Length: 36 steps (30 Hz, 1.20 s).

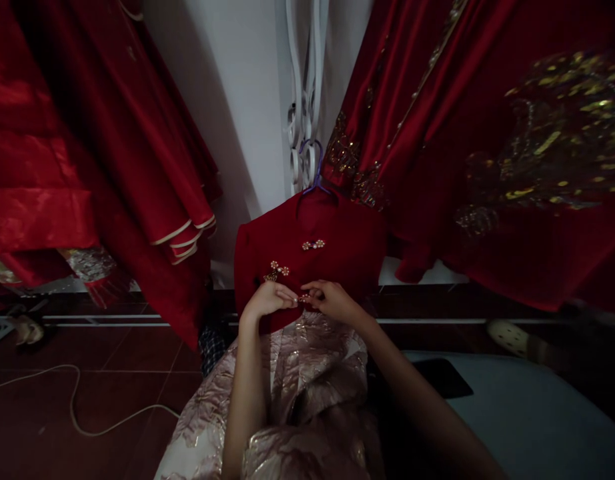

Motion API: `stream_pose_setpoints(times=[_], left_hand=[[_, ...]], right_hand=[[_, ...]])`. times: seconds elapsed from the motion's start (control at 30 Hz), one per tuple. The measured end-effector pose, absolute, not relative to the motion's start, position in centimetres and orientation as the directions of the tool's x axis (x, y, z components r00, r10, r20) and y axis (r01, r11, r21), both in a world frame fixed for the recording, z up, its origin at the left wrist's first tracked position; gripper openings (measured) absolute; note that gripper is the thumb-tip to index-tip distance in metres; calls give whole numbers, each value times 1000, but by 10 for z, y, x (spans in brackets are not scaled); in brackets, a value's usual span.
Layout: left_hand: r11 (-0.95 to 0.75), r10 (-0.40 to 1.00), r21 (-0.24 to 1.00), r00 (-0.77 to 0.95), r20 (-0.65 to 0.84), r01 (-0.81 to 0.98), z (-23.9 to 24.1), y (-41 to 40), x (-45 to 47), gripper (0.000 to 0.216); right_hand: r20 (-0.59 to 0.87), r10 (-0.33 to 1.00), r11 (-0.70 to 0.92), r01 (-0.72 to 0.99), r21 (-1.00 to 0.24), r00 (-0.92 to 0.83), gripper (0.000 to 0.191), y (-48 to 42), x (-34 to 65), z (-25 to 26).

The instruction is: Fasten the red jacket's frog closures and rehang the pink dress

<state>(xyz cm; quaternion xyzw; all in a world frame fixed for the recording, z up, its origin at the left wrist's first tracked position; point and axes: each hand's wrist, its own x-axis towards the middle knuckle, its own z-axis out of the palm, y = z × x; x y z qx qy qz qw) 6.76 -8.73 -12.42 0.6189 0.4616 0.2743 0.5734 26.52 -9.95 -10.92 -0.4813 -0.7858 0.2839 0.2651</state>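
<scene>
A red garment (347, 230) hangs in front of me on a purple hanger (316, 187). One jewelled fastener (313, 245) sits near its neck, and another jewelled ornament (276, 269) lies lower on the left. Below these, my left hand (271, 299) and my right hand (332, 299) meet at a small beaded fastener (303, 300), each with its fingers pinched on an end of it. My fingers partly cover it. Pink and gold brocade fabric (307, 353) spreads from just beneath my hands down towards me.
More red clothing (162, 167) hangs at the left, and a red garment with gold sequins (552, 140) hangs at the right. The hanger hooks onto a white metal scroll frame (302, 87). A dark phone-like slab (441, 377) rests on a pale surface (527, 413). A white cable (82, 427) crosses the tiled floor.
</scene>
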Motion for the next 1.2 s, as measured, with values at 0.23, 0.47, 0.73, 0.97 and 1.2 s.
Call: stream_pose_setpoints(times=[0.23, 0.47, 0.73, 0.97, 1.2], left_hand=[[34, 882, 976, 452, -130, 216, -126, -87, 68, 30], [14, 880, 970, 457, -127, 242, -126, -86, 73, 29], [30, 904, 964, 404, -139, 265, -124, -87, 77, 24], [61, 921, 973, 363, -140, 220, -124, -89, 78, 23], [131, 937, 973, 296, -185, 192, -130, -89, 76, 22]], right_hand=[[84, 873, 363, 526, -769, -481, 38, -94, 276, -110], [92, 857, 367, 477, -799, -506, 41, -88, 275, -121], [178, 878, 427, 557, -712, -445, 38, -94, 265, -120], [232, 887, 443, 594, -671, -400, 36, -94, 258, -125], [282, 871, 484, 610, -627, -401, 34, -96, 250, -129]])
